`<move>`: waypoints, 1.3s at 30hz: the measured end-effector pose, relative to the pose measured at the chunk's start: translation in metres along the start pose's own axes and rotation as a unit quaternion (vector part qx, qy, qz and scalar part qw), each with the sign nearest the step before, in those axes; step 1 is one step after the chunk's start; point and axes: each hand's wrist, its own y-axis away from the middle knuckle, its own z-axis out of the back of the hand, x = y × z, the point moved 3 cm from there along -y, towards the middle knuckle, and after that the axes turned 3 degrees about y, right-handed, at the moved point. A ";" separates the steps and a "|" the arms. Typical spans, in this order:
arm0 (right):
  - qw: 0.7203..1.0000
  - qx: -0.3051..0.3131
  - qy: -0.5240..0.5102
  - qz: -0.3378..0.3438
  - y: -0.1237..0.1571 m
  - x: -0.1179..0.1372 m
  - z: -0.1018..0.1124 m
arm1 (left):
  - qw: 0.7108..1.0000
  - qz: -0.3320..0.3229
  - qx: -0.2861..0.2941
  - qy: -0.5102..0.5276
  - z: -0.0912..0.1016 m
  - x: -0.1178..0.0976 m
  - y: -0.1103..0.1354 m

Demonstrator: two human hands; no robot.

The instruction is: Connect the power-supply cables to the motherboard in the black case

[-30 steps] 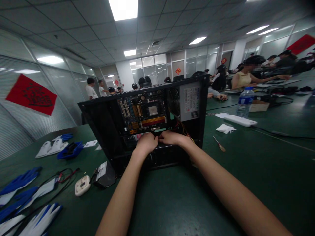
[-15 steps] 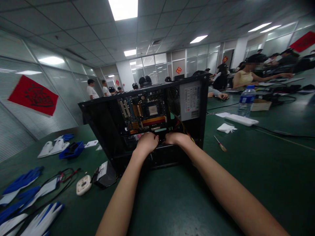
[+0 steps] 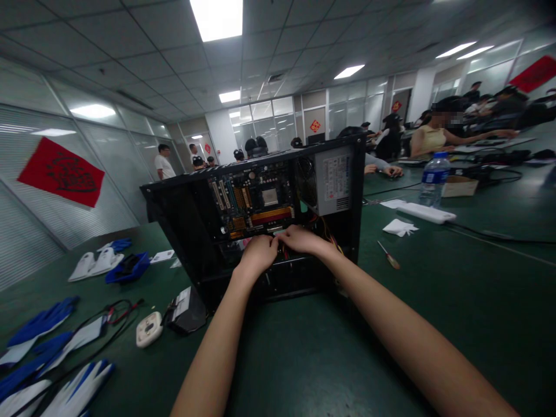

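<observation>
An open black computer case (image 3: 174, 223) stands on the green table with its inside facing me. Within it are a motherboard (image 3: 243, 200) and a grey power supply (image 3: 333, 180), from which coloured cables (image 3: 330, 233) hang. My left hand (image 3: 259, 252) is closed inside the lower part of the case, just below the motherboard. Beside it, almost touching its fingertips, my right hand (image 3: 299, 238) is closed as well. Thin red wires show under the right fingers. What either hand pinches is hidden by the fingers.
To the left lie blue-and-white gloves (image 3: 80, 388), a white round-cornered gadget (image 3: 149, 329), a dark boxy part (image 3: 186, 311) and a blue tray (image 3: 128, 267). A screwdriver (image 3: 388, 255), a power strip (image 3: 426, 212) and a water bottle (image 3: 434, 178) are at right. Other people sit beyond.
My right hand has moved up and left, closer to my left hand, and red wires now show below it. The left hand has stayed nearly in place.
</observation>
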 end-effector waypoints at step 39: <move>0.999 -0.031 -0.010 0.042 0.073 0.063 0.061 | 0.868 -0.070 0.000 0.491 0.107 0.002 0.050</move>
